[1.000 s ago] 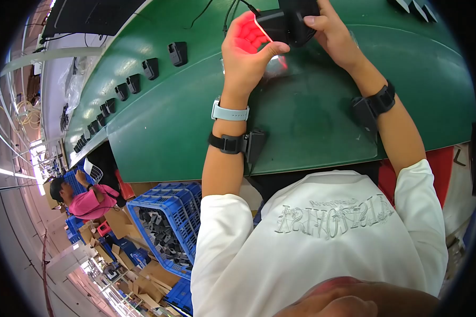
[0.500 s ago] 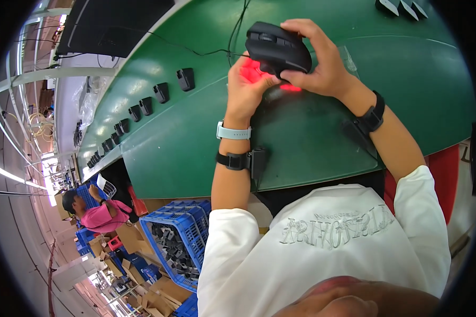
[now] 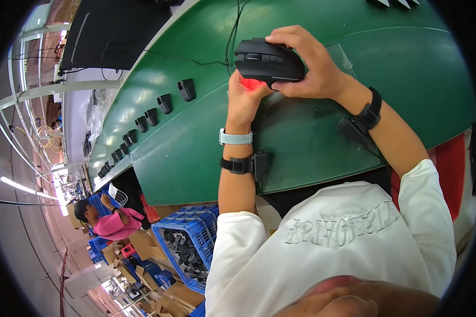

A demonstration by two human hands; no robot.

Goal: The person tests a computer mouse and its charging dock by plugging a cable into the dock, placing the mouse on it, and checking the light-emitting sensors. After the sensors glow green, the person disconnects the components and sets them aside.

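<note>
One black mouse [image 3: 274, 62], right fingers [image 3: 296, 38] clasped round its rear, left fingers [image 3: 259, 91] partly hidden beneath, grip indeterminable, black pieces [image 3: 151, 117] rowed at the mouse's eight o'clock, green surface [image 3: 182, 169].

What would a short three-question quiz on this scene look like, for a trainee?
1. Multiple choice: what is the right hand holding?
A) a phone
B) a computer mouse
C) a stapler

2. True or false: a watch with a pale blue strap is on the person's left wrist.

3. Fill in: red light falls on the ____.

Key: 1. B. 2. True. 3. left hand.
</note>
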